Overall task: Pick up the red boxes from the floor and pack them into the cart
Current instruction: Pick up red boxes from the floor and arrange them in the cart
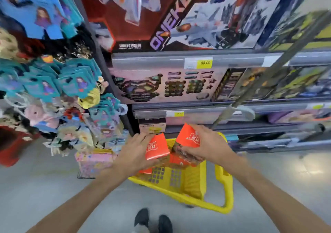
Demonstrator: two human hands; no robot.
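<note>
**Two boxes over the cart, at least one already in**

You've got a red box in each grip: left hand (136, 148) curled round one red box (156, 149), right hand (206, 143) round another (188, 137), both at lower centre above the yellow cart (206, 182). More red (180, 161) shows inside already. Can't tell what's left on the floor.

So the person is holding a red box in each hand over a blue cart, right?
Not quite: the cart is yellow, not blue. The rest holds. The head view shows the left hand gripping one red box and the right hand gripping another red box, both above the cart.
</note>
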